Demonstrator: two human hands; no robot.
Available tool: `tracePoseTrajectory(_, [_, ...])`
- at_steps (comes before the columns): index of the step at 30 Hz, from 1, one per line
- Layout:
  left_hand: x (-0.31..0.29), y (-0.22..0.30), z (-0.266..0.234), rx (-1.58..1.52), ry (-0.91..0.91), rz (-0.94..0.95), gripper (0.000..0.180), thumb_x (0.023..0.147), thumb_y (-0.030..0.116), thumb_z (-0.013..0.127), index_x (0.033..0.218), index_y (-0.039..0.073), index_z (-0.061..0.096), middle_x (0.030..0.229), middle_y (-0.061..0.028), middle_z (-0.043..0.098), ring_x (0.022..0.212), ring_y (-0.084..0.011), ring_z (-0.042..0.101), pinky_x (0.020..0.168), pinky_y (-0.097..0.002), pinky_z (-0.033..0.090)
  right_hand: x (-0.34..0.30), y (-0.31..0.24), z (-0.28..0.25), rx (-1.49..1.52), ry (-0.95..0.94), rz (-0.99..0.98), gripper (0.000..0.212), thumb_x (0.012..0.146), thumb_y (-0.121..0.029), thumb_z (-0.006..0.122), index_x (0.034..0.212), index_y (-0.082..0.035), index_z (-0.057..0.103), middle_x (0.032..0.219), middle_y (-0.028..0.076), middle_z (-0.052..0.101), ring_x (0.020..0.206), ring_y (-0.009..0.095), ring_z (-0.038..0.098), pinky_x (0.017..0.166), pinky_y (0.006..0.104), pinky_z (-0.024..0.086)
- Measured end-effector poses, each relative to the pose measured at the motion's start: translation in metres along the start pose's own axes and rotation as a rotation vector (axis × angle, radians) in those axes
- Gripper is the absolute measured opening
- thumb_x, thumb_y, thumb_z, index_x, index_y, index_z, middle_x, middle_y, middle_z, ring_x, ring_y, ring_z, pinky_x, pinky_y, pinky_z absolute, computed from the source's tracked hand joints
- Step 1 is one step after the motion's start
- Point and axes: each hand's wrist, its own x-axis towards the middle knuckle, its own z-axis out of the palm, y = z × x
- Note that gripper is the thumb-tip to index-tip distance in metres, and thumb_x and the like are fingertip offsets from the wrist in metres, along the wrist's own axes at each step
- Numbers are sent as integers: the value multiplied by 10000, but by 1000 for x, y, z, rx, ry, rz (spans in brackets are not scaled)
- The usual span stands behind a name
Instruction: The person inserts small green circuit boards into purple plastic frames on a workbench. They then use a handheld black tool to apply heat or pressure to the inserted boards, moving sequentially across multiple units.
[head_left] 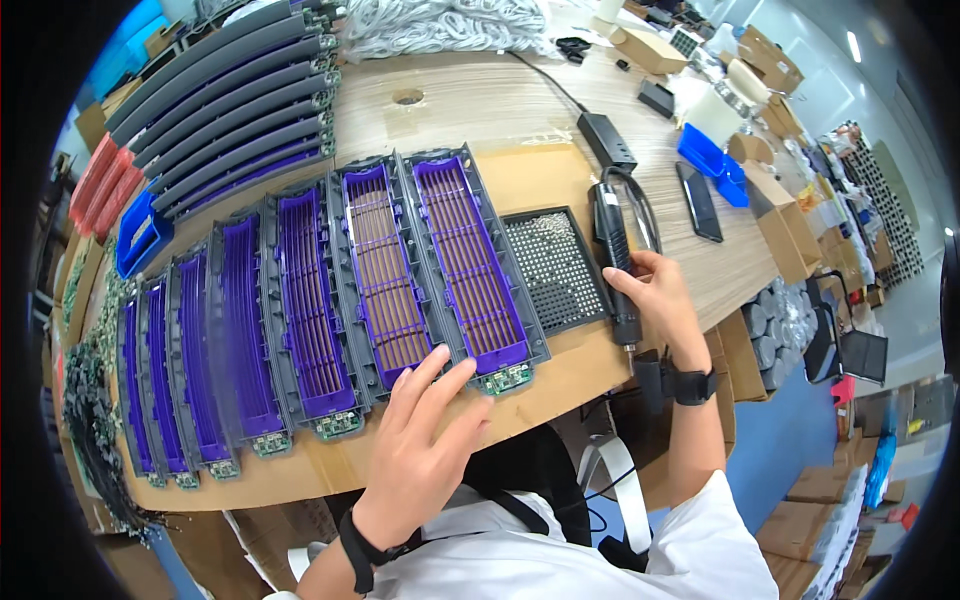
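Note:
My right hand (pixel 662 302) is wrapped round a black electric screwdriver (pixel 608 232), whose bit points down toward the table's near edge. My left hand (pixel 425 445) is open, fingers spread, at the near ends of two grey housings with purple slatted grilles; its fingertips are close to the rightmost grille (pixel 468 255) and the one beside it (pixel 385 270). I cannot tell whether they touch. A small green circuit board (pixel 507 379) shows at the rightmost housing's near end. Between that housing and the screwdriver lies a black grid tray (pixel 572 318) with small screws in it.
More purple-grilled housings (pixel 245 320) stand in a row leftward on cardboard. Curved grey panels (pixel 225 110) are stacked at the far left beside a blue bin (pixel 145 235). A black power adapter (pixel 606 142), a phone (pixel 699 201) and blue trays (pixel 712 165) lie to the right.

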Motion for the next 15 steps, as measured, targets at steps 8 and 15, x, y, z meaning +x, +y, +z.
tracePoseTrajectory(8, [6,-1,29,67,-57,-26,253,714,114,788,953,102,708,1329,-126,553,1317,-361,447,1060,-524,348,-33,-11,-22,383,137,13,326,834,-127,726,1076,56,606,943,41,637,821,79,590,730,224,486])
tracePoseTrajectory(15, [5,-5,37,80,-74,-50,202,745,93,769,938,120,717,1322,-115,569,1305,-352,468,1054,-529,349,-53,-20,-34,1040,91,-184,566,764,-300,755,1136,60,525,879,42,506,768,125,536,582,253,519])
